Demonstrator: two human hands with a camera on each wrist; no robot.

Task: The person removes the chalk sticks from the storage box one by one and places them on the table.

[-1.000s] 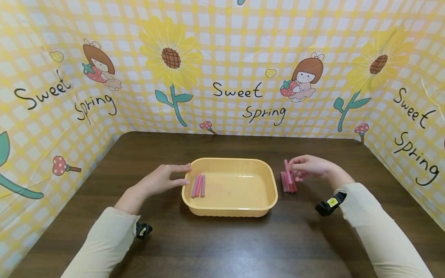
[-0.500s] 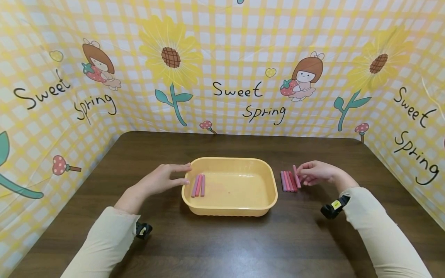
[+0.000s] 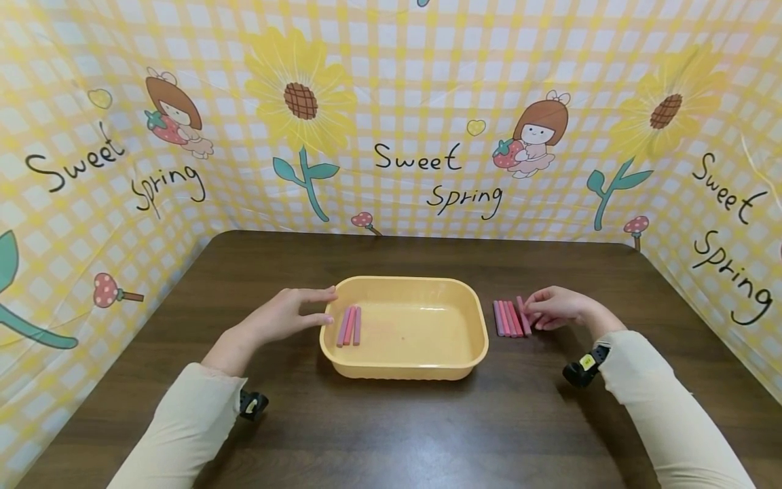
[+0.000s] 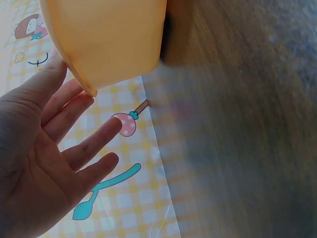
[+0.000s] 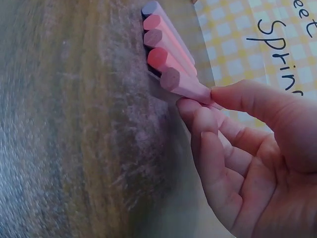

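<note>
The right hand [image 3: 556, 307] is pinching the end stick [image 5: 185, 86], ideally lightly (neighbouring sticks [image 5: 168, 45] are lying close), while the left hand [image 3: 275, 319], fingers extended, is touching the tub [image 3: 403, 373].

A makeshift tabletop booth is shown, by all appearances a recording set-up. A dark, wood-grained bench [image 3: 397, 435] is enclosed at the back and on both sides by a creased yellow-and-white checked cloth [image 3: 397, 88], by which the room beyond is hidden. The cloth is printed with sunflowers [image 3: 301, 102], girls [image 3: 537, 132] and the words "Sweet Spring" [image 3: 427, 176]. Small black cameras [image 3: 583, 368] are worn at both sleeves [image 3: 647, 390]. The kind of building cannot be told.
</note>
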